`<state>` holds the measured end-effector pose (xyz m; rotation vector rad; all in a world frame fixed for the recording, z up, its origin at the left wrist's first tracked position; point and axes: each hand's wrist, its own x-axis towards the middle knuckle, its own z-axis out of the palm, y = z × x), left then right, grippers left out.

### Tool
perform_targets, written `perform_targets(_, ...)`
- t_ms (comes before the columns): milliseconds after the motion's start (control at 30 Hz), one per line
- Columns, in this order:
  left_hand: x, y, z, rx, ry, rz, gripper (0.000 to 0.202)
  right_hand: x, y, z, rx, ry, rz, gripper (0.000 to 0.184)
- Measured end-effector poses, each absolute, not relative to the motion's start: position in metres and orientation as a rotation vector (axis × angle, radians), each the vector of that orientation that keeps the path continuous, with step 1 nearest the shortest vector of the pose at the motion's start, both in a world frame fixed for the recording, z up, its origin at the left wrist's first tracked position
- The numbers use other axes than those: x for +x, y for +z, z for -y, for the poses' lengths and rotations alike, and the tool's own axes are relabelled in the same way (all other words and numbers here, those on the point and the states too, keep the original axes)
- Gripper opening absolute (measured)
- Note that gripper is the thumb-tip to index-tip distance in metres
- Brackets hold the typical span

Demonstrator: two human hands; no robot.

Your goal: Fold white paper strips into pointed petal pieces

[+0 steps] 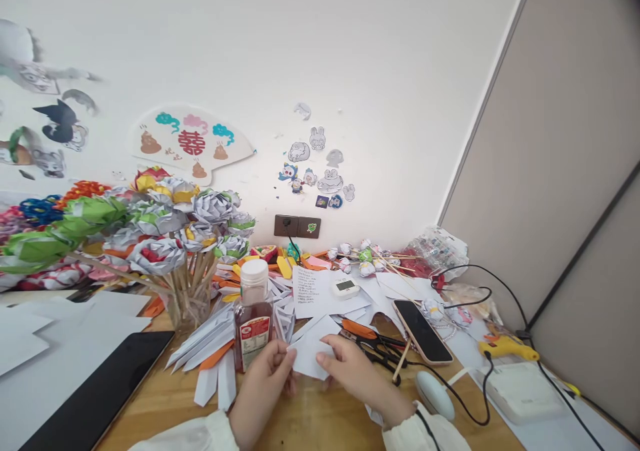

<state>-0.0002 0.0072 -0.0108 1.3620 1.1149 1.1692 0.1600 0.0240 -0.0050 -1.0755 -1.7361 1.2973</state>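
Observation:
Between my two hands, above the wooden table (305, 424), is a small sheet of white paper (313, 354). My left hand (273, 368) pinches its left edge, and my right hand (347, 364) grips the right edge with thumb and fingers. Just left of the paper stands a bottle with a white cap (254, 324) and dark red contents. Folded white paper strips (210, 338) lie beyond my left hand. Black-handled scissors (383, 352) rest to the right, close to my right hand.
Paper flowers on sticks fill a glass jar (187, 311) at the left. A dark tablet (100, 391) lies in front of it. On the right are a phone (423, 331), a white mouse (435, 394) and a yellow glue gun (507, 351) with cables. A white timer (345, 288) sits farther back.

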Motion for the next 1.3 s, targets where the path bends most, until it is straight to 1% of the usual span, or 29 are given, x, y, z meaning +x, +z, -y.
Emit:
perform_targets(67,0.0,-0.012,-0.009,1.307,1.194,-1.073,0.025,0.168,-0.002,-0.027,-1.057,1.411,1.687,0.026)
perform_targets(233,0.001,-0.012,-0.01,1.242,1.157,-1.05,0.026,0.182,0.008,-0.027,-0.953,1.547,1.553,0.035)
perform_targets(300,0.001,-0.011,-0.01,1.214,1.153,-1.059,0.028,0.184,0.009,-0.027,-0.929,1.579,1.538,0.036)
perform_targets(467,0.003,-0.007,-0.008,1.202,1.137,-1.069,0.031,0.182,-0.001,-0.031,-0.933,1.475,1.572,0.031)
perform_targets(600,0.002,-0.01,-0.008,1.218,1.119,-1.056,0.03,0.18,-0.009,-0.035,-0.942,1.414,1.603,0.026)
perform_targets(833,-0.002,-0.009,-0.012,1.176,1.125,-1.014,0.039,0.177,-0.009,-0.035,-0.91,1.419,1.53,0.029)
perform_targets(1033,-0.004,-0.003,-0.009,1.099,1.152,-0.943,0.03,0.174,-0.004,-0.03,-0.87,1.425,1.442,0.023)
perform_targets(1167,-0.004,-0.007,-0.008,1.043,1.096,-0.879,0.026,0.174,-0.004,-0.03,-0.871,1.356,1.445,0.02)
perform_targets(1300,-0.003,-0.01,-0.009,1.063,1.058,-0.902,0.026,0.176,-0.007,-0.03,-0.895,1.261,1.573,0.018)
